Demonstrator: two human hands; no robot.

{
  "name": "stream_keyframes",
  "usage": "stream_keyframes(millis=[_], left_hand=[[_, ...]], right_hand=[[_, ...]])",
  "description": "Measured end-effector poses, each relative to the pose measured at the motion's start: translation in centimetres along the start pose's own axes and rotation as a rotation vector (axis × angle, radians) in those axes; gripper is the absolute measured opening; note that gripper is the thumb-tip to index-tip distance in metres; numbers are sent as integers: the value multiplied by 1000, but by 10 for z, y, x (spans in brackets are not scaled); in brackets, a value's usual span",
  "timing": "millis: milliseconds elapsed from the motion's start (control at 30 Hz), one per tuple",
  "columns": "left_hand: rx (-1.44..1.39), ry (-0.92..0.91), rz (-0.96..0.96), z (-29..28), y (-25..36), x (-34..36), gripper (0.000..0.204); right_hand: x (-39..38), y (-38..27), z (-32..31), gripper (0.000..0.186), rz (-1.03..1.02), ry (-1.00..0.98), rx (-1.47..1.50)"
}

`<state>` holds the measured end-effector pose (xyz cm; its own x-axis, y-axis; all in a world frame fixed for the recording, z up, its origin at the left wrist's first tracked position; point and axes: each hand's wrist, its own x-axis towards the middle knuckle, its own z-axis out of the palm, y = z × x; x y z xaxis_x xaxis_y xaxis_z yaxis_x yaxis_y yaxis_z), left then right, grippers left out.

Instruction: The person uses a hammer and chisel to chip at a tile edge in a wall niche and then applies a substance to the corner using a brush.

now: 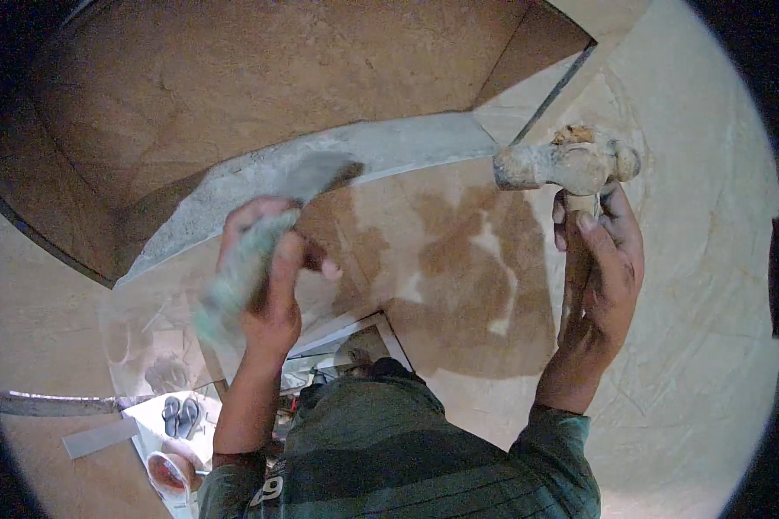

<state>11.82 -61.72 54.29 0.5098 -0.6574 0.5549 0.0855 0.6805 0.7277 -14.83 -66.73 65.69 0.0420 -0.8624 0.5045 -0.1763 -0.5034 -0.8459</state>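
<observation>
My left hand (273,272) is closed round a flat-bladed tool (251,259) with a pale green handle. Its grey blade (316,173) points up and to the right, in front of the grey cement strip (407,143). Motion smears this tool, so its exact kind is unclear. In my right hand (610,259) is a ball-peen hammer (580,169), gripped by the wooden handle just under the head. The hammer's worn, crusted head sits upright beside the corner of the brown tiled recess (277,69), apart from the left-hand tool.
Below the cement strip runs a tan surface with dark damp patches (467,277). Dark edging (558,91) borders the recess. At the lower left lie a pair of dark sandals (180,417), a round tub (171,471) and a pale strip (99,438).
</observation>
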Motion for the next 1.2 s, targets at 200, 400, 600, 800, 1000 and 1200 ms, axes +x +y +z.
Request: stream_keyframes(millis=[200, 400, 600, 800, 1000, 1200], left_hand=[[90, -116, -161, 38, -21, 45, 31], [428, -223, 31, 73, -31, 86, 33], [452, -181, 34, 90, -68, 105, 35], [655, -140, 23, 88, -80, 106, 30], [545, -110, 153, 86, -80, 103, 35], [693, -153, 182, 83, -85, 108, 37]], right_hand=[[-15, -22, -6, 53, -205, -111, -166], [23, -57, -3, 46, -551, -341, -657], [50, -95, 54, 50, -689, -554, -1044], [53, -114, 89, 42, -670, -574, -1357], [51, -117, 124, 41, -850, -533, -1487], [63, -101, 144, 41, -1202, -478, -1579]])
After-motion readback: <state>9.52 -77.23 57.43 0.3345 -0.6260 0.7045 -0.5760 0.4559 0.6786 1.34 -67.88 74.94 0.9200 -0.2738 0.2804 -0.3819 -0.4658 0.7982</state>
